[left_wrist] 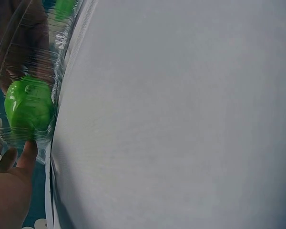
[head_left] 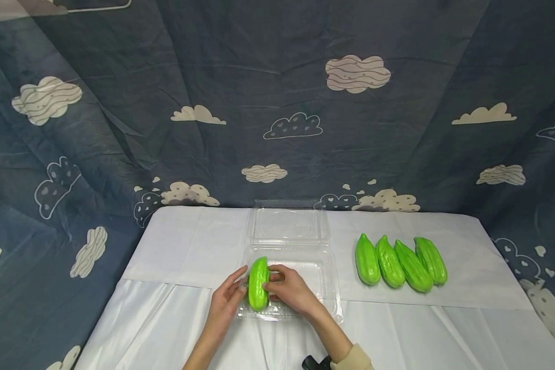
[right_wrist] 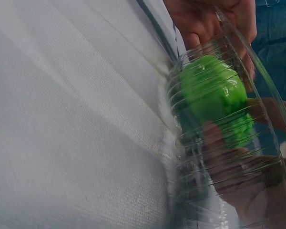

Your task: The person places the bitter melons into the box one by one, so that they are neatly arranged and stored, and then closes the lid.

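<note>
A bright green, ridged, cucumber-shaped vegetable (head_left: 258,284) stands lengthwise at the left side of a clear plastic clamshell box (head_left: 321,267). My right hand (head_left: 293,290) reaches into the box and pinches this vegetable from its right side. Seen through the clear wall in the right wrist view, the right thumb (right_wrist: 213,138) presses against the green skin (right_wrist: 207,90). My left hand (head_left: 225,298) is at the box's left edge, fingers fairly straight. In the left wrist view, one left fingertip (left_wrist: 29,149) touches the box's outer wall below the vegetable (left_wrist: 28,105).
Several more green vegetables (head_left: 390,262) lie side by side on the right of the white-covered table (head_left: 189,246). The box's lid (head_left: 289,223) is folded back toward the rear. A dark cloud-patterned cloth (head_left: 240,67) hangs behind the table.
</note>
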The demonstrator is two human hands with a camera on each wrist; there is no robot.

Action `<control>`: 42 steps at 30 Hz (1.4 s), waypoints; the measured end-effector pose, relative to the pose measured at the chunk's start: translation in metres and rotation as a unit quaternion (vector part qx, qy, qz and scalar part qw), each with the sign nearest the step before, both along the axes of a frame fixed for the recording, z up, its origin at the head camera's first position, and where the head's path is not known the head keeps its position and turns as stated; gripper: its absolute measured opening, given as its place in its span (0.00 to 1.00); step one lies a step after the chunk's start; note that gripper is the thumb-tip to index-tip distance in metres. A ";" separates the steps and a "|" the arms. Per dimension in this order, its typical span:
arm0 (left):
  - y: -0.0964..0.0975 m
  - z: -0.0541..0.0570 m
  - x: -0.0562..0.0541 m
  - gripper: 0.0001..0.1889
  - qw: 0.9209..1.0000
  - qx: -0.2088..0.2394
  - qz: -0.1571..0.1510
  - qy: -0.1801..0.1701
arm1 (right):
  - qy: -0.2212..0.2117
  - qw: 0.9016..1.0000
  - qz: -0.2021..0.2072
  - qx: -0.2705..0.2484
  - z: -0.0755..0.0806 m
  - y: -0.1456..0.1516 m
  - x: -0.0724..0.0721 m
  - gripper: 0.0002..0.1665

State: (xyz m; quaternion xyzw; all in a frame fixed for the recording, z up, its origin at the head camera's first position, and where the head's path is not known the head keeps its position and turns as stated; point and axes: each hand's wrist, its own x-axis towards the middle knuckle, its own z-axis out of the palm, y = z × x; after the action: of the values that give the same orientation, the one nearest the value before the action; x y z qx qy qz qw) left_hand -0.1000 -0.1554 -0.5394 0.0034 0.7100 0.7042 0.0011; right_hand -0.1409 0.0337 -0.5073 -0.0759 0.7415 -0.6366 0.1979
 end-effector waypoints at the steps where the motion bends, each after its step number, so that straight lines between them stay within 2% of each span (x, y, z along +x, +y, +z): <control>1: 0.000 0.000 0.000 0.25 1.000 -0.001 0.000 0.000 | 0.000 1.000 -0.002 0.003 0.000 0.000 0.000 0.32; 12: 0.000 0.000 0.000 0.25 1.000 -0.002 -0.004 0.017 | -0.005 1.000 -0.007 0.008 0.002 0.001 0.000 0.33; 24: 0.002 0.002 0.001 0.26 1.000 0.020 0.002 0.019 | -0.004 1.000 -0.002 -0.007 0.001 0.006 -0.002 0.33; 29: 0.001 0.001 0.001 0.26 1.000 0.012 0.003 0.017 | 0.001 1.000 -0.003 -0.009 0.001 0.008 -0.002 0.33; 37: 0.001 0.002 0.001 0.26 1.000 0.014 0.003 0.017 | 0.008 1.000 -0.013 0.011 0.001 0.014 -0.002 0.36; 42: 0.002 0.002 0.001 0.26 1.000 0.014 0.004 0.014 | 0.032 0.999 -0.019 0.029 0.003 0.022 -0.001 0.35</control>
State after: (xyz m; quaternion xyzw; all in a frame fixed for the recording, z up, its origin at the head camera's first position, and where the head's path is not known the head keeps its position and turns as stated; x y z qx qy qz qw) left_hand -0.0987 -0.1539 -0.5377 0.0109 0.7001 0.7139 -0.0116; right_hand -0.1420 0.0555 -0.5038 -0.0766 0.7667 -0.6158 0.1645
